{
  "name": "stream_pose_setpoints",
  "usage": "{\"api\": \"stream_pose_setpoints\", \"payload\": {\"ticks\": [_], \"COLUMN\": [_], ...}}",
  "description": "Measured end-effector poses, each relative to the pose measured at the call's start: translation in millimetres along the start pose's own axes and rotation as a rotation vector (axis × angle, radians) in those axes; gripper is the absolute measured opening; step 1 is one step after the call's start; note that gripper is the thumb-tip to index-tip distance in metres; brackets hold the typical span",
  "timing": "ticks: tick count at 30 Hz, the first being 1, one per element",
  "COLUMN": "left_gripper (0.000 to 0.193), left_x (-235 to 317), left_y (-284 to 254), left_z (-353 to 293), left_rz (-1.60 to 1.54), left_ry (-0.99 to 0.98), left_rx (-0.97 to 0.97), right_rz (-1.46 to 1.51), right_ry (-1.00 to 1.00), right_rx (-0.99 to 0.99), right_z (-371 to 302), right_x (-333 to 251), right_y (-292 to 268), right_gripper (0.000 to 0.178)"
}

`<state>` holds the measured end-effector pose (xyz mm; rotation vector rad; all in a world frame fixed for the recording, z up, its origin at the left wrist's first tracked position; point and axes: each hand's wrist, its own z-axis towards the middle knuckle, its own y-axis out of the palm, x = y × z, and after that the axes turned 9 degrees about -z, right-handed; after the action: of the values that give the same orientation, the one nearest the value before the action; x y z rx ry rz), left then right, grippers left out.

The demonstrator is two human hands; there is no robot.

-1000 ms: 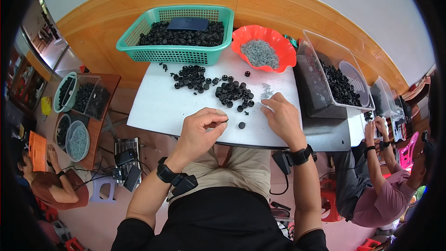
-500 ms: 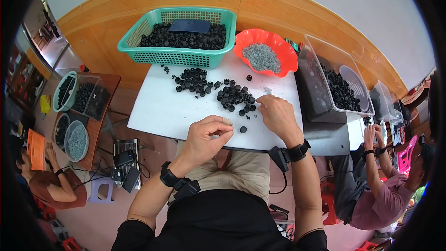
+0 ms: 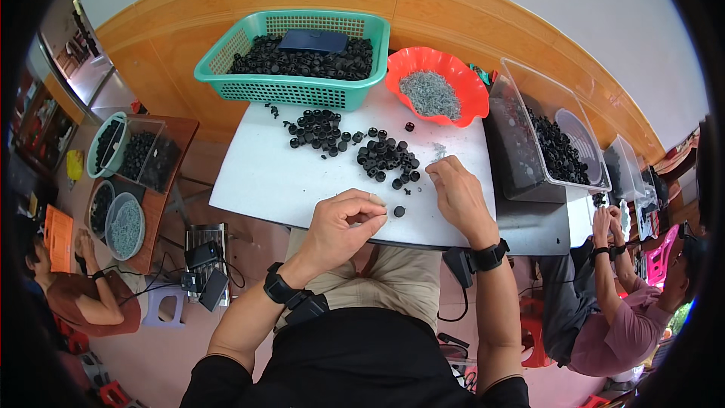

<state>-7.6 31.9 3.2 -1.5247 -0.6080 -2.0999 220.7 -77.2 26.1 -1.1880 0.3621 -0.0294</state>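
White worktop (image 3: 279,189) mid-frame, my left hand (image 3: 349,223) pinched beside one black cap (image 3: 399,211) below centre, right hand (image 3: 459,195) half-curled by grey bits (image 3: 439,150), can't tell if either grips anything, probably small-part picking, calls for fine fingertip control.

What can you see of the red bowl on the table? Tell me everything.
The bowl is bright red, wide and shallow-looking, with a wavy rim; it looks like plastic. It sits open side up near the far edge of the white table, between the green basket and the clear bin. A heap of small grey pieces lies inside. Neither the left hand nor the right hand touches it.
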Motion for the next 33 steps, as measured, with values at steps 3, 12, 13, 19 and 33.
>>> {"api": "stream_pose_setpoints", "payload": {"ticks": [3,12,13,19,33], "left_gripper": [0.011,0.014,0.014,0.015,0.014], "left_x": [1,-2,-1,-5,-2], "left_y": [1,1,2,3,6], "left_z": [0,0,1,0,-2], "left_rz": [-0.017,-0.059,-0.05,-0.045,-0.004], "left_ry": [-0.023,-0.056,-0.058,-0.07,-0.052], "left_rx": [-0.003,0.018,0.02,0.016,0.004], "right_rz": [0.056,0.27,0.29,0.419,-0.047], "right_ry": [0.033,0.101,0.129,0.206,0.096], "right_rx": [0.06,0.167,0.162,0.11,0.104], "right_z": [-2,-11,-12,-19,-32], "right_x": [-1,5,5,8,12], "right_y": [-2,-2,-4,-7,-14], "right_gripper": [0.016,0.011,0.011,0.011,0.007]}}
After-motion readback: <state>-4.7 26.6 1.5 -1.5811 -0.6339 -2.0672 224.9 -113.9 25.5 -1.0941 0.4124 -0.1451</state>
